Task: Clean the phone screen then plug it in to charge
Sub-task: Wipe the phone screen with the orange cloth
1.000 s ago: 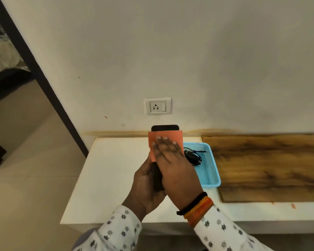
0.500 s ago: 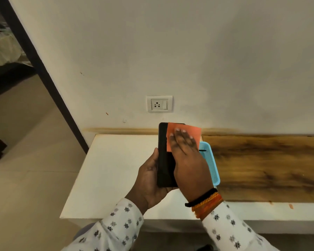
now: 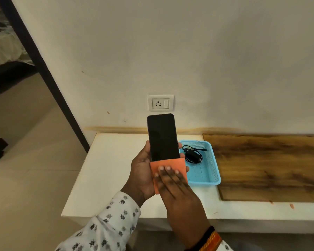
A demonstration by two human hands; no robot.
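Two hands work a phone above a white table (image 3: 105,171) set against a pale wall (image 3: 207,60), with a wooden board (image 3: 272,169) lying flat on the table at 3 o'clock from the hands. At 1 o'clock of the hands a blue basket (image 3: 211,175) sits on the table, a coiled black charger cable (image 3: 192,154) inside it near its far end. Directly above the phone, at 12 o'clock, a wall socket (image 3: 160,103) waits unused.

At frame centre the left hand (image 3: 143,174) holds the phone (image 3: 162,137) upright, fingers wrapped around its lower half, screen facing the camera and dark. The right hand (image 3: 178,187) lies flat, fingers together, pressing an orange cloth (image 3: 168,166) against the phone's bottom end.

Half a second ago the cloth covered the top right of the screen; a second ago it sat over the top. Now it is at the 6 o'clock end and most of the glass is bare, which suggests one full downward wipe is finishing. Whether the screen is clean enough cannot be told from here. By this reading the cleaning is near its close, and the cable and socket remain for the charging step, which has not yet begun.
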